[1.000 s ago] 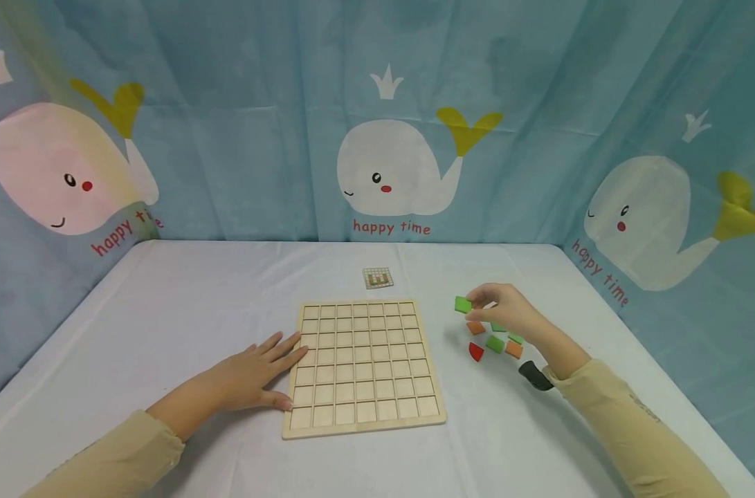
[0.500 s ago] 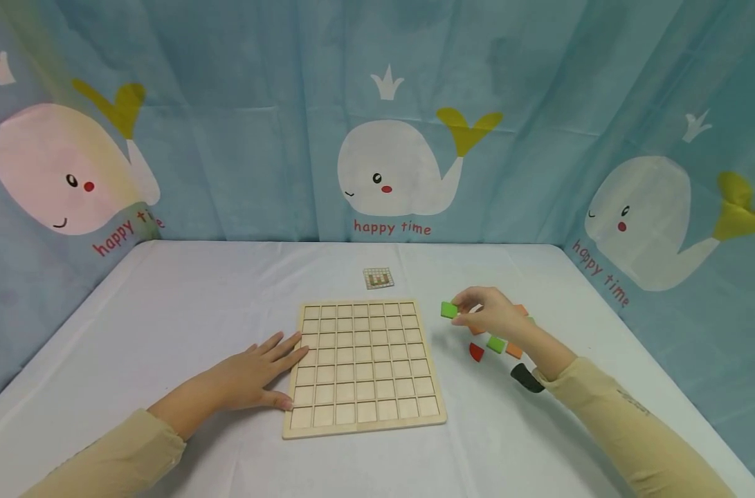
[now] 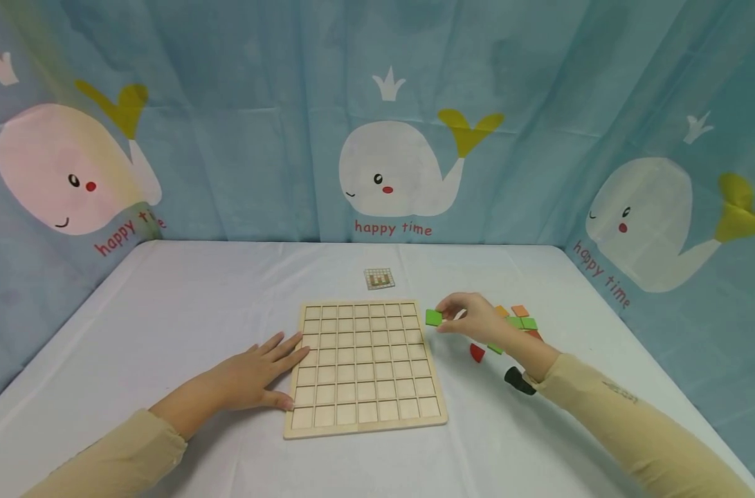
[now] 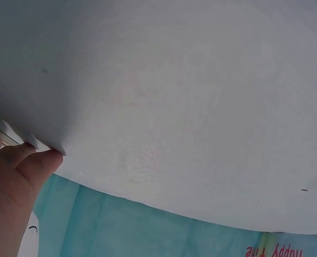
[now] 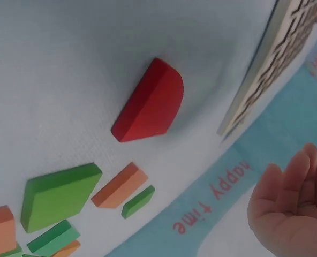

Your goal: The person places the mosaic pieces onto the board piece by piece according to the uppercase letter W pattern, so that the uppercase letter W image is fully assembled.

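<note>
A square wooden grid board [image 3: 365, 366] lies on the white table. My left hand [image 3: 246, 377] rests flat at its left edge, fingers spread, with some fingertips over the rim; the left wrist view shows part of this hand [image 4: 19, 176]. Between thumb and fingers my right hand [image 3: 473, 319] pinches a green square tile [image 3: 434, 317], held just off the board's upper right edge. In the right wrist view that hand [image 5: 292, 203] appears at the lower right, with only a sliver of the green tile showing.
Right of the board lie several loose tiles: a red quarter-round piece [image 5: 153, 104], a green tile [image 5: 62, 195] and orange ones [image 5: 120, 184], partly behind my right arm. A small pattern card [image 3: 379, 279] lies beyond the board. A whale-print curtain [image 3: 246, 138] surrounds the table.
My right hand has carried the green tile leftward and slightly down, from above the loose pieces to beside the board. More loose tiles have come into sight behind it. My left hand stays put.
</note>
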Motion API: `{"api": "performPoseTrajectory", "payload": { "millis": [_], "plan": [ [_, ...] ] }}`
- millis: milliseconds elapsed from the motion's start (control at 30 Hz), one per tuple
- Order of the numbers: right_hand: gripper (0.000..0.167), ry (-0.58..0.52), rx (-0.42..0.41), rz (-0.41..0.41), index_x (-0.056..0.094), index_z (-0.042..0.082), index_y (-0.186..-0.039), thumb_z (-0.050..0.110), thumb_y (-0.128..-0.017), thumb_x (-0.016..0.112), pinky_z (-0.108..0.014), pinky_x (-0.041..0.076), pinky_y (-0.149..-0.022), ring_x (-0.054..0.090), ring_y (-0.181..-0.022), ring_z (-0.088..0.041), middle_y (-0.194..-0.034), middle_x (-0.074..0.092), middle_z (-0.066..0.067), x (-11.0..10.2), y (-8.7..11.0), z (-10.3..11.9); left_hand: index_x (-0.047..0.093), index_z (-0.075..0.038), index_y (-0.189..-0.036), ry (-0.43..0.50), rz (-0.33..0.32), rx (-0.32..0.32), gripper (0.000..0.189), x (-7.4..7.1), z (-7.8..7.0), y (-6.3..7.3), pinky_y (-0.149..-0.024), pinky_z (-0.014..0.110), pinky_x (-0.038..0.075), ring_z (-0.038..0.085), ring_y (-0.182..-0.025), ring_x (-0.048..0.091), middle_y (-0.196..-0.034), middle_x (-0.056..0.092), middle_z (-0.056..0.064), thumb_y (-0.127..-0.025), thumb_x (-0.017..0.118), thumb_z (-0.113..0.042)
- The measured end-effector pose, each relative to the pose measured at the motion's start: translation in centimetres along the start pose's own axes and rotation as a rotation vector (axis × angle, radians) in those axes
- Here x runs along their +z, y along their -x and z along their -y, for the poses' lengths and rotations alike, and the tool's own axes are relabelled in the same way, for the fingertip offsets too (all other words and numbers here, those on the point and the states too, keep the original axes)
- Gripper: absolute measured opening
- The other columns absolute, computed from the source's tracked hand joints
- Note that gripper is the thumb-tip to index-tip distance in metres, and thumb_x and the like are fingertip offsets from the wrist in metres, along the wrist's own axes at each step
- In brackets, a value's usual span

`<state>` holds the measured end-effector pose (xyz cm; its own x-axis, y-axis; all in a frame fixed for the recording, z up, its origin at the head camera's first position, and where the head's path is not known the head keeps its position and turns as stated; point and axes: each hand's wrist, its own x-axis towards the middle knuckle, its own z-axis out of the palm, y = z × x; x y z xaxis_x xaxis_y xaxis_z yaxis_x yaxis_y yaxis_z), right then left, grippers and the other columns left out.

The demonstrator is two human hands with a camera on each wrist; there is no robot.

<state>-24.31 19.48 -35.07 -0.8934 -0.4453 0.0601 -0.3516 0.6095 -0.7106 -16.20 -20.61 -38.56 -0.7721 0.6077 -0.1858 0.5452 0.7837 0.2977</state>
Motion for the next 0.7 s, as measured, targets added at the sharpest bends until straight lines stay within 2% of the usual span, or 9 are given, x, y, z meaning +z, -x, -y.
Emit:
{"api": "performPoseTrajectory", "payload": {
  "millis": [167, 300, 533, 700],
  "plan": [
    [0.024, 0.019, -0.002, 0.003, 0.067, -0.002, -0.103, 0.005, -0.083, 0.077, -0.034, 0.050, -0.076, 0.057, -0.085, -0.020, -0.088, 0.063, -0.003, 0.7, -0.2, 0.2, 0.031, -0.005, -0.152, -0.011, -0.001, 0.003, 0.095, 0.0, 0.0, -0.1, -0.104, 0.068, 0.025, 0.049, -0.141, 0.016, -0.159, 0.017, 0.019, -0.084, 0.054, -0.067],
    [0.024, -0.013, -0.001, 0.015, 0.066, -0.003, -0.103, 0.004, -0.082, 0.077, -0.034, 0.051, -0.073, 0.056, -0.086, -0.021, -0.090, 0.063, -0.004, 1.2, -0.4, 0.3, 0.031, -0.005, -0.152, -0.013, -0.007, 0.004, 0.095, 0.0, 0.0, 0.0, -0.104, 0.068, 0.025, 0.049, -0.141, 0.016, -0.159, 0.017, 0.019, -0.084, 0.055, -0.067],
    [0.028, -0.075, 0.016, 0.066, 0.065, -0.003, -0.106, 0.005, -0.082, 0.078, -0.034, 0.051, -0.077, 0.055, -0.093, -0.024, -0.098, 0.061, -0.007, 2.2, -0.9, 0.1, 0.030, -0.006, -0.152, -0.008, -0.004, -0.003, 0.096, 0.0, 0.0, -0.1, -0.104, 0.068, 0.024, 0.049, -0.141, 0.016, -0.159, 0.016, 0.018, -0.083, 0.054, -0.068],
    [0.027, -0.073, 0.027, 0.107, 0.066, -0.001, -0.105, 0.007, -0.082, 0.078, -0.033, 0.049, -0.077, 0.056, -0.089, -0.020, -0.094, 0.062, -0.004, 2.9, -1.3, 0.1, 0.030, -0.006, -0.153, -0.008, -0.003, -0.003, 0.096, 0.1, 0.0, -0.1, -0.105, 0.068, 0.024, 0.048, -0.142, 0.016, -0.160, 0.016, 0.018, -0.083, 0.054, -0.068]
  ]
}}
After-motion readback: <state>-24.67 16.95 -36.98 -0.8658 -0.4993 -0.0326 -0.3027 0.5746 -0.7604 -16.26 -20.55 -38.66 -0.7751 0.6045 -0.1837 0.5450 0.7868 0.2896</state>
